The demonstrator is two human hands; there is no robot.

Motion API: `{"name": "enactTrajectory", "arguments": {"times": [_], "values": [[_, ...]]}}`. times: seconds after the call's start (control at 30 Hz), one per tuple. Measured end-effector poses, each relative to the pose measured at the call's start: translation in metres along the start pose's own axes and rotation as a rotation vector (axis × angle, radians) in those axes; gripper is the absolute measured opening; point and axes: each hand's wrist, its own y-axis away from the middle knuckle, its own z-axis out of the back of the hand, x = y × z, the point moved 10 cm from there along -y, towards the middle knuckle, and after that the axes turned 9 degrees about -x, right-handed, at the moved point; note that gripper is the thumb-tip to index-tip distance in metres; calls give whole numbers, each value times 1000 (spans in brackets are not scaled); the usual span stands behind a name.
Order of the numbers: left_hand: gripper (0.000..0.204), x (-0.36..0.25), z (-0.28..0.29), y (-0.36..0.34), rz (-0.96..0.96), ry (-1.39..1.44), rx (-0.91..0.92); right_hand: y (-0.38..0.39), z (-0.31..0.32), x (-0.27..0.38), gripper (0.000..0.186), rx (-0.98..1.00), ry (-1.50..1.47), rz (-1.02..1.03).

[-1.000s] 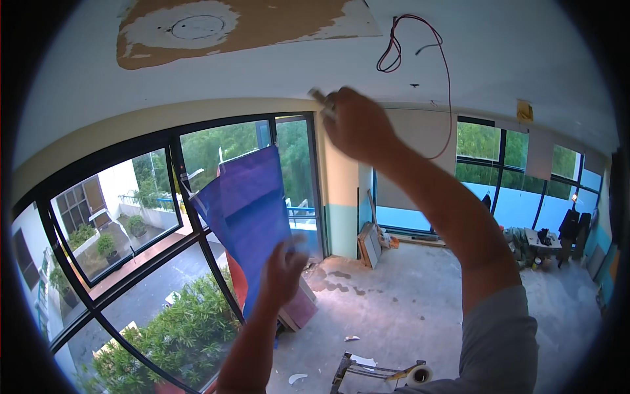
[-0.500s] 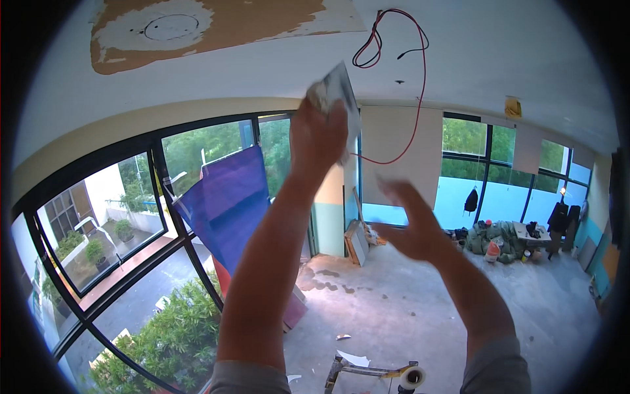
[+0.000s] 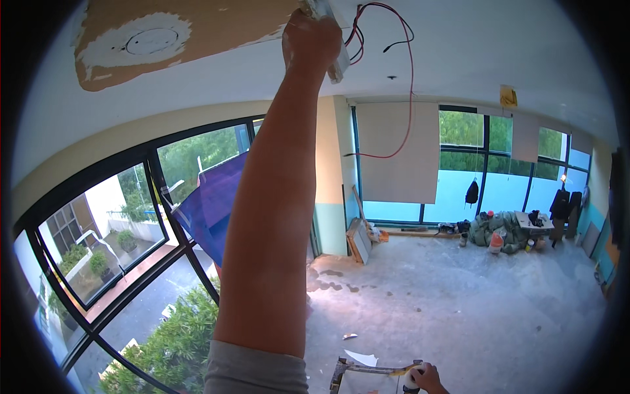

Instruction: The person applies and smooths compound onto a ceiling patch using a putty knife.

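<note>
A flat, pale, straight-edged plate [image 3: 337,68], overhead in the curled fingers of the left hand [image 3: 311,41], is at the brown patch's [image 3: 230,16] ragged right end; white ceiling [image 3: 479,46] extends right. Near, the right hand [image 3: 428,378] touches a white cylindrical roll [image 3: 411,379], closure unclear.

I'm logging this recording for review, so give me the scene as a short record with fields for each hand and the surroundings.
Left hand: raised, gripping a flat, whitish-grey hand tool near the ceiling
Right hand: low, at a white cylindrical roll; exact grip unclear
Ceiling: white, with a large brown patch
Hanging: thin red-and-black cable
Left side: black-framed windows, blue-purple sheet
Floor: grey, white jagged scrap
</note>
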Motion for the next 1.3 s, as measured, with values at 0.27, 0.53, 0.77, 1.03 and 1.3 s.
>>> {"name": "enactTrajectory", "arguments": {"times": [0.27, 0.53, 0.77, 1.03, 1.3], "values": [[47, -9, 6, 8, 5, -28, -28, 18, 24, 41, 66, -106, 91, -14], [39, -17, 9, 10, 21, 46, -44, 25, 38, 41, 71, -109, -281, -15], [39, -51, -28, 4, -486, -848, 87, 23, 36, 40, 62, -148, -237, 12], [39, -25, -1, 6, -26, -125, -258, 22, 30, 31, 56, -214, -154, 48], [20, -52, -22, -29, -217, -609, 62, 24, 38, 43, 54, -185, -153, 44]]}}
